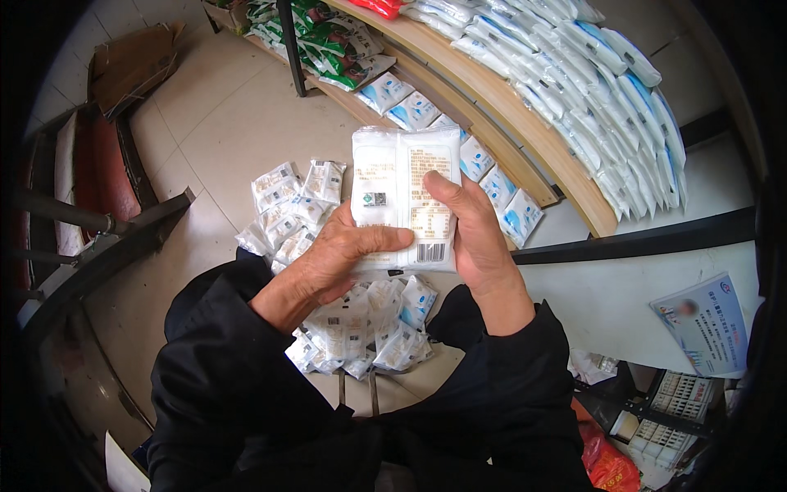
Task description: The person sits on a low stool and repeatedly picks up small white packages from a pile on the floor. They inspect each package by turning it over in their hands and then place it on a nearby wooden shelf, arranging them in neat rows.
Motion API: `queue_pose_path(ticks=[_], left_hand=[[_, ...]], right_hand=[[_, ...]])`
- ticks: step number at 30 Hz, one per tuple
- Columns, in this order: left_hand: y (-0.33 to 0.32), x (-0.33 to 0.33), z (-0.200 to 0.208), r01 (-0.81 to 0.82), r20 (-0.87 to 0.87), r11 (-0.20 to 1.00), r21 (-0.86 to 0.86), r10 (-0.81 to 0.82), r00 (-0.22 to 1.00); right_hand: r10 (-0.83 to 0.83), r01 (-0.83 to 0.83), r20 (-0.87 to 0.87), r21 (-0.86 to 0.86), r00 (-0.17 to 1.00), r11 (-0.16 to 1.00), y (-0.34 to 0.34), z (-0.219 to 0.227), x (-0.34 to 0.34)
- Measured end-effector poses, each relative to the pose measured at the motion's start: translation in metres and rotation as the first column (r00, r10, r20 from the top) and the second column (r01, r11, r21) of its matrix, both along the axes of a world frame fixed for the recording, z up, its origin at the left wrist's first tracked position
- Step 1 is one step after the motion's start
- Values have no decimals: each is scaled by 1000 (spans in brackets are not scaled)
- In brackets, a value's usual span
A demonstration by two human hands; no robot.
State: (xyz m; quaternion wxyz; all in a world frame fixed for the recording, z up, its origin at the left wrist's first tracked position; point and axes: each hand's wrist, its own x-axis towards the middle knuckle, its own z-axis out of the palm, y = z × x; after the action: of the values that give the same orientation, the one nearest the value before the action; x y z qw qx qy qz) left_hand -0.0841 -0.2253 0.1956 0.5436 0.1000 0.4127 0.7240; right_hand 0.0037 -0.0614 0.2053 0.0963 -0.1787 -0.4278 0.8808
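I hold a flat white plastic packet (375,157) upright in front of me, its back side toward me. Gold print, a barcode and a small green mark show on it. My left hand (328,256) grips its lower left edge, the thumb lying across the front. On the right edge my right hand (479,234) is closed round it, thumb pressed on the print. Smaller-looking white packets of similar look lie in a loose pile (354,324) between my legs. Another heap of such packets (283,193) rests on the tiled floor to the left.
A wooden shelf (525,90) curves across the upper right, with rows of white packets (574,107). Blue-and-white packets (414,109) line the lower board. Green bags (316,37) fill the far shelf. Flattened cardboard (135,66) and a dark metal frame (123,225) stand left.
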Motion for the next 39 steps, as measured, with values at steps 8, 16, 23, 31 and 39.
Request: queue_pose_path(ticks=[8, 16, 23, 31, 39], left_hand=[[1, -12, -17, -69, -351, 977, -200, -6, 936], [16, 20, -27, -188, -514, 982, -16, 154, 844], [7, -2, -7, -249, 198, 968, 20, 241, 950], [4, -14, -15, -191, 297, 980, 57, 166, 941], [3, -11, -21, -256, 191, 967, 6, 250, 949]], right_hand=[[-205, 210, -53, 121, 977, 970, 5, 1, 1], [-203, 198, -66, 630, 977, 751, -28, 17, 2], [-314, 296, -92, 649, 945, 701, 3, 18, 9], [49, -87, 126, 310, 991, 947, 0, -6, 20], [38, -76, 145, 273, 989, 959, -4, -16, 23]])
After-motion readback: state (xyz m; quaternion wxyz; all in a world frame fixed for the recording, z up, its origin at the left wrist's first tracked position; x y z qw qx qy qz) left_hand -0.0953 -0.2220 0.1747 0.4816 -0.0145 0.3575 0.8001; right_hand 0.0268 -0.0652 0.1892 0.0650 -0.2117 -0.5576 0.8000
